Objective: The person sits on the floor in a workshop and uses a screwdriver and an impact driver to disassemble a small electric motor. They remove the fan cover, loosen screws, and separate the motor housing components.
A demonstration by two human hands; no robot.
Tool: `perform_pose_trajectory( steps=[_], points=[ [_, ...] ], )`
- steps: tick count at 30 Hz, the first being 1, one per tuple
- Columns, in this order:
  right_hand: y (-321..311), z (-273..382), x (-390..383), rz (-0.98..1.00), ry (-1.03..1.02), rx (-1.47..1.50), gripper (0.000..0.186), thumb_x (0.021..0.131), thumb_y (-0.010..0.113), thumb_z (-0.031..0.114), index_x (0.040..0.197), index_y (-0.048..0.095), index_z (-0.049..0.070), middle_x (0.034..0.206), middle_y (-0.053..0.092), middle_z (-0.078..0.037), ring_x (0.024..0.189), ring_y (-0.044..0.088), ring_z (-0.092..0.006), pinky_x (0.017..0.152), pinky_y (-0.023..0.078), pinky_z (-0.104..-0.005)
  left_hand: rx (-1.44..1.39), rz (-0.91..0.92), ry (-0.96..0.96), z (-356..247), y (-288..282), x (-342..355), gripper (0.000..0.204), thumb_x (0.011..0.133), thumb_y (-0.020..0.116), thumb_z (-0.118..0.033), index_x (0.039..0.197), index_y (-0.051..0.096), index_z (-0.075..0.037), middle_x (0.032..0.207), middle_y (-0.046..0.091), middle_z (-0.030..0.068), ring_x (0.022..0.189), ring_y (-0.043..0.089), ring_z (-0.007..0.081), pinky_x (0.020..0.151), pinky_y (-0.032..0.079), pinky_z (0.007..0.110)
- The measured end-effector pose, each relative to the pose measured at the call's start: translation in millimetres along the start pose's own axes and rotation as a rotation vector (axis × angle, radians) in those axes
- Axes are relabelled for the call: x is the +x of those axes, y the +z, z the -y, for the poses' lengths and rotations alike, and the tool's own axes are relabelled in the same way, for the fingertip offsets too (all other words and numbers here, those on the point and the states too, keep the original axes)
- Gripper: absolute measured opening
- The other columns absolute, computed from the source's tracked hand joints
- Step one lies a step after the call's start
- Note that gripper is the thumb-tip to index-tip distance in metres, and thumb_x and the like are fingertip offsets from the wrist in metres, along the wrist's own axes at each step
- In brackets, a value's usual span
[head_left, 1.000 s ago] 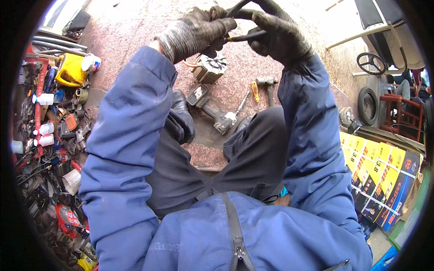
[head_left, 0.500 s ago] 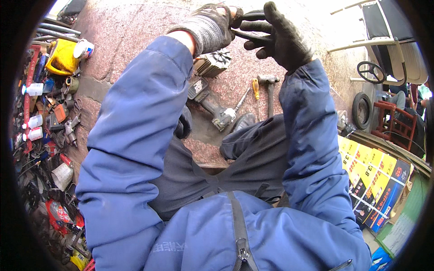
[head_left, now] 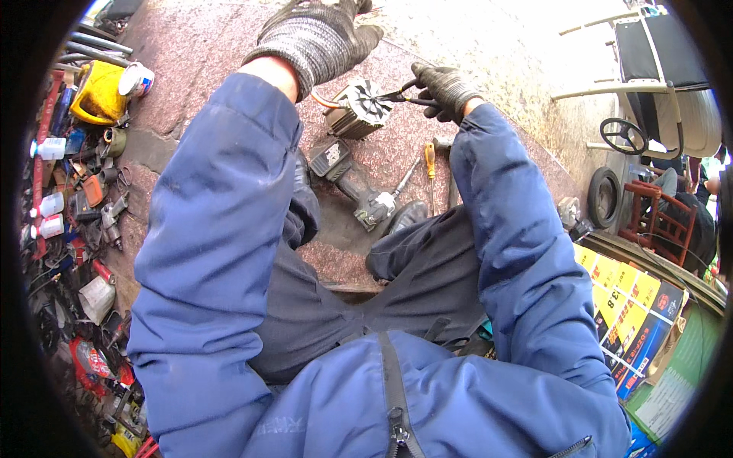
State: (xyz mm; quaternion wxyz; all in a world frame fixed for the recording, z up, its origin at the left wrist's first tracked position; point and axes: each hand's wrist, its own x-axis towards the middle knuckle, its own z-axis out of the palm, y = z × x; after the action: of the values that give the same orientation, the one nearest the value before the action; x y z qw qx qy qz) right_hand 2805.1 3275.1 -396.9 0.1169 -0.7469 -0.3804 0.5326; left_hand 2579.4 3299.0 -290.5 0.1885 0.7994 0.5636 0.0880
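Observation:
At the top edge my left hand (head_left: pixel 314 44) wears a dark grey knit glove. Its thumb stands apart from the other fingers, partly cut off by the frame; I see nothing held in it. My right hand (head_left: pixel 445 88), in a black-palmed glove, grips black-handled pliers (head_left: pixel 396 96). Their jaws reach the finned top of a boxy metal motor-like unit (head_left: pixel 355 122); whether they touch it I cannot tell. An orange wire (head_left: pixel 324 100) sticks out from that unit's left side. Nearer me lie a cordless power tool (head_left: pixel 357 183), a yellow-handled screwdriver (head_left: pixel 431 162) and a partly hidden hammer (head_left: pixel 443 143).
Tools, bottles and parts crowd the left side, with a yellow container (head_left: pixel 100 91) among them. On the right are a tyre (head_left: pixel 604 197), a red-brown wooden chair (head_left: pixel 658 221), a vehicle with a steering wheel (head_left: pixel 624 136) and strapped yellow boxes (head_left: pixel 624 294). A person sits behind the chair.
My hands have moved apart. The left went up and left; the right came down with the pliers to the finned unit. The power tool and screwdriver stay where they were.

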Motion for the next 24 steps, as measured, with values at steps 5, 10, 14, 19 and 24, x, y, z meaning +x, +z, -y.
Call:
perform_pose_trajectory(
  steps=[5,10,14,19,24],
  points=[
    [4,-8,27,0.040,0.056,-0.042,0.051,0.091,0.052,0.051,0.108,0.061,0.004,0.091,0.064,-0.012,0.047,0.058,-0.0175,0.039,0.041,-0.0291,0.071,0.014,0.028,10,2,5,0.045,0.084,0.055,-0.041,0.111,0.063,-0.006,0.100,0.068,0.0211,0.096,0.065,0.0356,0.087,0.050,0.043],
    [7,-13,43,0.047,0.122,0.015,0.047,0.094,0.049,0.048,0.109,0.060,0.005,0.091,0.062,-0.011,0.048,0.057,-0.0186,0.040,0.046,-0.0298,0.059,0.023,0.033,6,-8,3,0.045,0.084,0.056,-0.042,0.111,0.063,-0.006,0.100,0.068,0.0214,0.097,0.065,0.0359,0.087,0.051,0.043],
    [7,-18,52,0.074,0.134,0.009,0.045,0.094,0.049,0.048,0.111,0.059,0.007,0.090,0.061,-0.011,0.051,0.056,-0.0183,0.041,0.048,-0.0308,0.033,0.072,-0.001,6,-12,4,0.048,0.085,0.056,-0.043,0.114,0.062,-0.006,0.104,0.067,0.0213,0.100,0.064,0.0363,0.088,0.050,0.043],
    [8,-21,59,0.070,0.124,0.026,0.048,0.090,0.054,0.051,0.103,0.061,0.005,0.075,0.059,-0.009,0.049,0.056,-0.0207,0.042,0.047,-0.0356,0.140,0.024,0.001,22,13,21,0.050,0.085,0.056,-0.044,0.116,0.061,-0.004,0.108,0.066,0.0211,0.103,0.063,0.0366,0.091,0.050,0.042],
    [9,-22,60,0.062,0.130,0.034,0.048,0.090,0.054,0.051,0.103,0.061,0.005,0.077,0.059,-0.009,0.049,0.056,-0.0215,0.042,0.047,-0.0356,0.059,0.111,-0.034,23,8,19,0.051,0.085,0.056,-0.044,0.116,0.061,-0.003,0.108,0.066,0.0213,0.103,0.063,0.0367,0.091,0.049,0.043]
  ],
)
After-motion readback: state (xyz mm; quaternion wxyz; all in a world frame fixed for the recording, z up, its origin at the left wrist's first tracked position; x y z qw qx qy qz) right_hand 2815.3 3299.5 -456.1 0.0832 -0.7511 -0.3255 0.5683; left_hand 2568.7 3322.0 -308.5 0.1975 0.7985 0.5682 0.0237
